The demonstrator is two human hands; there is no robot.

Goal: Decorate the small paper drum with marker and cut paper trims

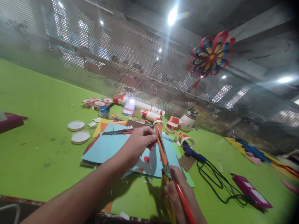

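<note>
My right hand (176, 189) grips a pair of scissors (167, 169), with a yellow piece and a long red piece showing about the handles. The blades point away from me, along an orange paper strip (161, 147). My left hand (143, 138) is closed in a pinch at the far part of this strip, near the blade tips; its fingertips are partly hidden. Below both hands lies a stack of coloured paper with a light blue sheet (112, 147) on top. A small red paper piece (146, 159) and white scraps rest on that sheet.
A blue glue gun (192, 153) with a black cord lies to the right, near a purple box (252, 191). White lids (80, 137), a blue jar (104, 112), red-and-white paper cups (173, 123) and a white container (188, 120) stand around the stack. A perforated metal screen (140, 62) rises behind.
</note>
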